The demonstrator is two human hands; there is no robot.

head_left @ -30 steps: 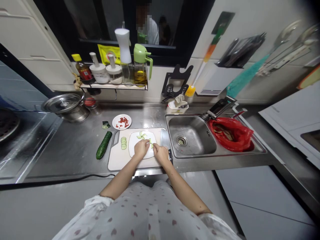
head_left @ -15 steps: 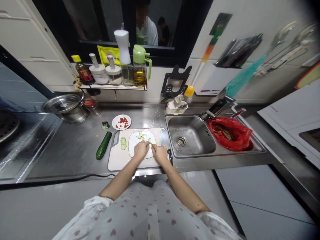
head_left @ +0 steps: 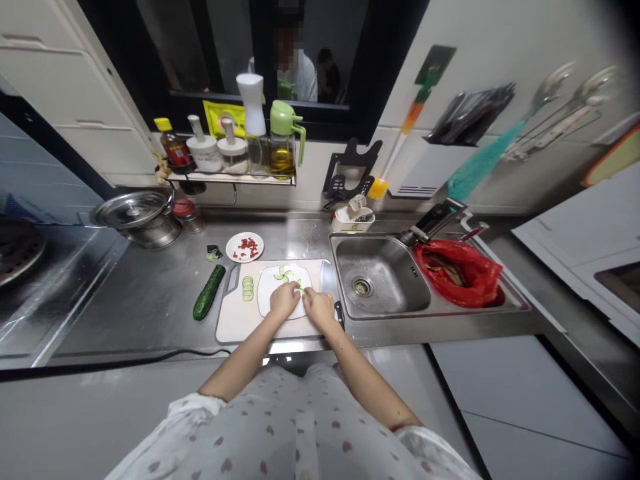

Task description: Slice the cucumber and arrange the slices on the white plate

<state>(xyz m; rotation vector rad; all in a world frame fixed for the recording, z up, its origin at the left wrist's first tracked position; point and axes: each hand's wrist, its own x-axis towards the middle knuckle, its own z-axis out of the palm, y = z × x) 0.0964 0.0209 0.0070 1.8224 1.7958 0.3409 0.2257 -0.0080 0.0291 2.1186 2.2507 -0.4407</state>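
Observation:
A white square plate (head_left: 265,301) rests on a pale cutting board (head_left: 231,325), with thin green-edged cucumber slices (head_left: 284,274) arranged near its far side. Over the plate's right half, my left hand (head_left: 285,301) and my right hand (head_left: 319,309) meet with fingers pinched. A small pale-green cucumber slice shows between their fingertips, mostly covered. On the board's left part lies a row of overlapping cucumber slices (head_left: 247,288). A knife (head_left: 340,315) with a black handle lies at the board's right edge, beside my right hand. Left of the board is a cucumber (head_left: 208,293).
Behind the board sit a round plate (head_left: 229,247) of chopped red pieces and some cucumber scraps (head_left: 213,253). The sink (head_left: 385,312) is to the right, with a red plastic bag (head_left: 467,277) beyond. A lidded pot (head_left: 145,230) stands far left, near a condiment shelf (head_left: 230,178).
The camera view has tilted slightly, so the background sits a little lower. Both hands stay over the plate, pinching at nearly the same spot.

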